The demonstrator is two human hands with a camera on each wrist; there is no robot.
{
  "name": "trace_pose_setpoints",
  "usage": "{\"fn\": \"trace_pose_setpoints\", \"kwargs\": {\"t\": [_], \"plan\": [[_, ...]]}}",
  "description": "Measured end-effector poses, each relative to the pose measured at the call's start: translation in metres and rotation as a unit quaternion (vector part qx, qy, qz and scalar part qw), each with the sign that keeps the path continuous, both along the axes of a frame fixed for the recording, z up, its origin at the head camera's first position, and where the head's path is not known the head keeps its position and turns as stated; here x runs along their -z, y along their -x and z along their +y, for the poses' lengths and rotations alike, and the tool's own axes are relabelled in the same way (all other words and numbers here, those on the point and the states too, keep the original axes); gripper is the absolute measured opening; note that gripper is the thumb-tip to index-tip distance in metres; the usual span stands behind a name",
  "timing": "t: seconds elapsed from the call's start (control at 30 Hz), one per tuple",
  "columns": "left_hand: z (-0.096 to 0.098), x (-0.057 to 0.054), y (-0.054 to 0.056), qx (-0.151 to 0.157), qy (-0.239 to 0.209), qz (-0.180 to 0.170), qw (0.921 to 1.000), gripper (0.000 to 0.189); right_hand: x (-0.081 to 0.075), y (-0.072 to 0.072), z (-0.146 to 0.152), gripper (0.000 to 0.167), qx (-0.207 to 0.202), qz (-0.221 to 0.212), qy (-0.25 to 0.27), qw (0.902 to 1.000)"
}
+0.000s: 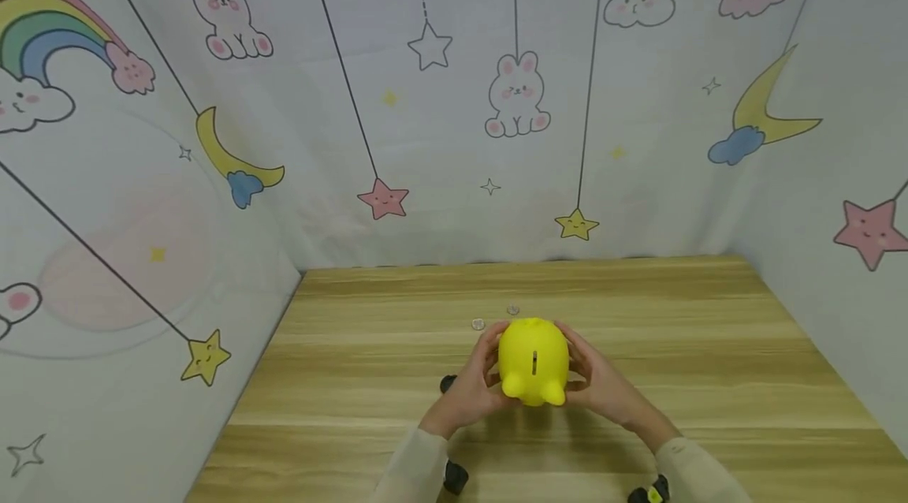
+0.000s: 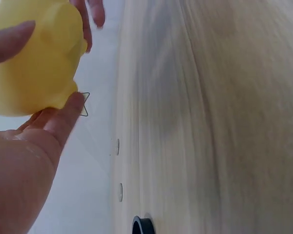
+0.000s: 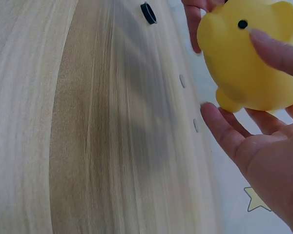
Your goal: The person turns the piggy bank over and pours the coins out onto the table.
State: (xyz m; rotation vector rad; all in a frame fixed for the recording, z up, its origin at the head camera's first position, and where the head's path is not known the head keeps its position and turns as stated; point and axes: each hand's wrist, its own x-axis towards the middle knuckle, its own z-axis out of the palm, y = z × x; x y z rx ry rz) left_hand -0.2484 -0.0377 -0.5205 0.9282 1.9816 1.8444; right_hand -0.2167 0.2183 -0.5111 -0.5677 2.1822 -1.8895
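A yellow piggy bank (image 1: 534, 365) with a coin slot on its back is held above the wooden table between both hands. The left hand (image 1: 477, 381) grips its left side, the thumb lying along the yellow surface in the left wrist view. On the opposite side the right hand (image 1: 603, 385) grips it, fingers spread around the body and thumb close to a black eye (image 3: 242, 24). Beyond the bank, two small coins (image 1: 478, 324) (image 1: 513, 310) lie flat on the wood. The bank's underside is hidden in the head view.
A black round cap (image 3: 148, 13) lies on the table (image 1: 355, 400), left of the coins. Black wrist devices (image 1: 455, 478) show by the sleeves. A patterned white cloth (image 1: 454, 140) encloses the table's back and sides.
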Motion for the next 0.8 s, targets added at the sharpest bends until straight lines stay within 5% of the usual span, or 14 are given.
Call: {"fn": "trace_pose_setpoints", "kwargs": {"t": [0.23,0.5,0.63,0.8], "plan": [[-0.002,0.0,0.0,-0.02,0.014,-0.059,0.9979,0.098,-0.004,-0.002,0.006,0.097,-0.012,-0.075,0.018,0.9969],[0.0,-0.002,-0.003,-0.049,0.076,-0.104,0.9904,0.071,-0.004,-0.005,0.005,0.069,0.016,-0.172,0.008,0.9849],[0.008,-0.007,-0.006,-0.073,0.081,-0.143,0.9838,0.056,-0.01,-0.006,0.0,0.081,0.042,-0.216,-0.006,0.9755],[0.013,-0.008,-0.007,-0.11,0.125,-0.14,0.9761,0.058,-0.013,-0.005,-0.005,0.089,0.074,-0.259,-0.024,0.9629]]}}
